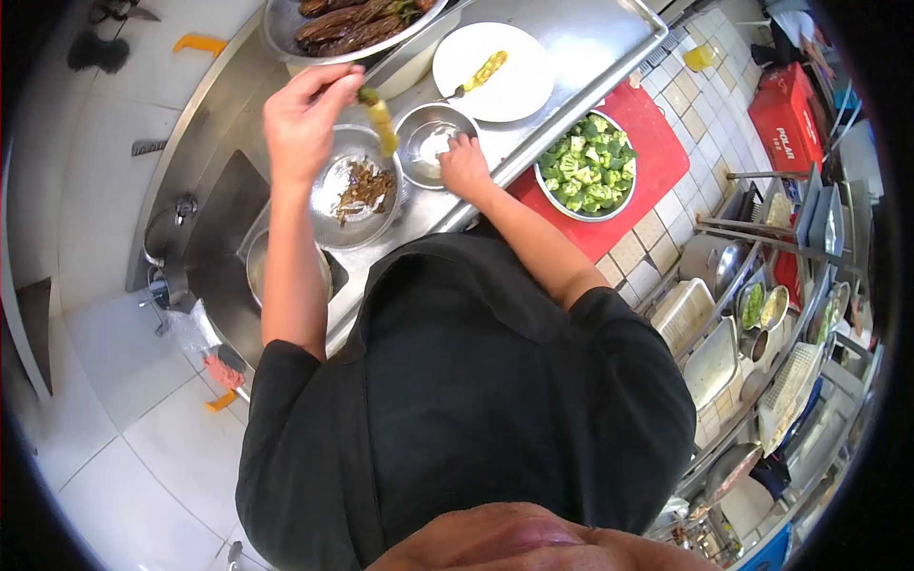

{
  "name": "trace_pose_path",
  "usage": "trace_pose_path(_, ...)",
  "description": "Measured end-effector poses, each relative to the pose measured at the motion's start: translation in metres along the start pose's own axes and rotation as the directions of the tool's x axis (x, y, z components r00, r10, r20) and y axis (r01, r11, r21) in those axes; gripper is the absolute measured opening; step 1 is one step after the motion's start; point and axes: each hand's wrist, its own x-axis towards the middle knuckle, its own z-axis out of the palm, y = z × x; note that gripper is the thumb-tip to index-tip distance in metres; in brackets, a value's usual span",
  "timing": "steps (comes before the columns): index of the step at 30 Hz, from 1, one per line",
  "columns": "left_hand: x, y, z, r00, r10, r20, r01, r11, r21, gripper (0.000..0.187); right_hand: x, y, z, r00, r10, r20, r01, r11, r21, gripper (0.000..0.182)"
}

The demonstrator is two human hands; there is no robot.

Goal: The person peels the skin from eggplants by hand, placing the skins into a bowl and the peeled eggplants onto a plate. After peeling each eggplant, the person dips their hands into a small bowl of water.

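My left hand (307,119) is closed on the stem end of a peeled roasted eggplant (380,122), yellow-green and hanging down. Below it is a metal bowl (332,215) with brown peeled skins (367,188) inside. My right hand (465,167) reaches over a smaller metal bowl (411,122), fingertips inside it and somewhat apart, with nothing seen in them. That bowl seems to hold clear liquid. Another peeled eggplant (486,72) lies on a white plate (514,100). At the top, a large metal bowl (281,43) holds several dark, unpeeled roasted eggplants (352,27).
Right of the steel counter (595,30), a bowl of cut broccoli (586,167) rests on a red board (657,143). A sink (228,214) with a tap (186,206) is on the left. Shelves with trays and pans (716,366) stand at the right, near a red crate (786,119).
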Motion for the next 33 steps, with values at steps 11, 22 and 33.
trace_pose_path(11, 0.101, -0.09, 0.196, 0.995, -0.083, 0.05, 0.08, 0.995, 0.066, 0.019, -0.01, 0.016, -0.003, 0.989, 0.002, -0.147, 0.043, 0.952, 0.302, 0.022)
trace_pose_path(22, 0.015, -0.206, 0.202, 0.929, -0.363, -0.069, 0.364, 0.863, 0.351, 0.017, -0.012, 0.024, -0.005, 0.993, -0.083, -0.084, 0.106, 0.938, 0.33, 0.023)
trace_pose_path(33, -0.019, -0.176, 0.145, 0.988, -0.143, 0.05, 0.089, 0.813, 0.575, 0.023, 0.007, 0.014, 0.004, 0.996, -0.031, -0.081, 0.041, 0.991, 0.124, 0.027)
